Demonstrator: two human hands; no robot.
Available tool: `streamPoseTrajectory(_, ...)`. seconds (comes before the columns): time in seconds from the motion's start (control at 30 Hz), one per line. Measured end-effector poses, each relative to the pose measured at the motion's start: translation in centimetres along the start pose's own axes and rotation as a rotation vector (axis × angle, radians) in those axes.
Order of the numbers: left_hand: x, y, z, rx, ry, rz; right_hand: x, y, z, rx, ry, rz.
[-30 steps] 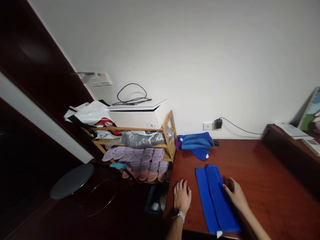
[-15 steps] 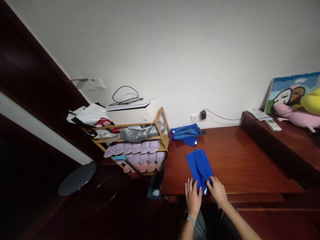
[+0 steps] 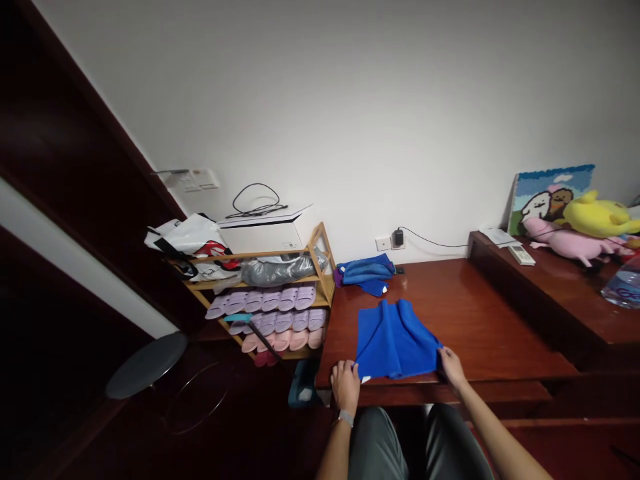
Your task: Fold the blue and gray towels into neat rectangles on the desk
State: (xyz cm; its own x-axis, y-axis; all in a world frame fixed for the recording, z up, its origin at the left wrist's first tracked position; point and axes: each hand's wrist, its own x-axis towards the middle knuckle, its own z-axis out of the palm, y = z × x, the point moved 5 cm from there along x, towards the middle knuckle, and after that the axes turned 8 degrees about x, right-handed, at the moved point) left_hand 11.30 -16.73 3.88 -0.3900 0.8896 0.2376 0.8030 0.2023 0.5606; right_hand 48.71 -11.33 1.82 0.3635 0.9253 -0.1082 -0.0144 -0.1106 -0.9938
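Observation:
A blue cloth (image 3: 397, 343) lies spread with a few folds near the front edge of the brown wooden table (image 3: 490, 333). My left hand (image 3: 346, 383) grips its near left corner, beside a small white tag. The near right corner is pinched in my right hand (image 3: 451, 365). Farther back by the wall lies a bundle of blue cloths (image 3: 367, 272), with a purple bit at its left end.
Left of the table stands a wooden rack (image 3: 325, 267) with slippers, bags and a white box (image 3: 263, 233). A round stool (image 3: 147, 365) is at the lower left. Plush toys (image 3: 595, 213) and a remote (image 3: 521, 255) rest on the raised surface at right.
My hands have moved apart, left and right. The blue cloth, narrow and folded before, is now opened out wider between them. The view has shifted slightly right.

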Motion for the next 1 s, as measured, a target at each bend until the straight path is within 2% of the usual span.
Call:
streamPoseTrajectory(0.17,2.6,-3.9,-2.5,-0.216,0.015,-0.220,3.4,-1.4,-9.8,-0.064,0.250,0.025)
streamPoseTrajectory(0.27,3.9,-5.4,-3.8,-0.416,0.021,-0.332,3.6,-1.6,-15.0,-0.068,0.316,0.047)
streamPoseTrajectory(0.37,4.5,-6.0,-5.5,-0.627,0.042,-0.404,2.6,-2.0,-18.4,-0.026,0.291,0.036)
streamPoseTrajectory(0.5,4.9,-5.4,-8.5,-0.869,0.042,-0.428,1.2,-3.8,-21.6,0.031,0.276,0.029)
streamPoseTrajectory(0.6,5.5,-4.2,-10.5,-1.011,-0.009,-0.408,0.5,-6.7,-23.4,0.038,0.296,0.048)
streamPoseTrajectory(0.73,7.3,-1.8,-12.2,-1.140,-0.081,-0.382,0.1,-12.7,-24.5,-0.028,0.326,-0.062)
streamPoseTrajectory(0.87,10.1,0.6,-12.8,-1.209,-0.095,-0.389,1.5,-17.2,-23.8,-0.023,0.264,-0.085)
streamPoseTrajectory(1.0,13.2,2.9,-13.2,-1.236,-0.078,-0.395,3.9,-19.9,-21.5,0.049,0.194,-0.050)
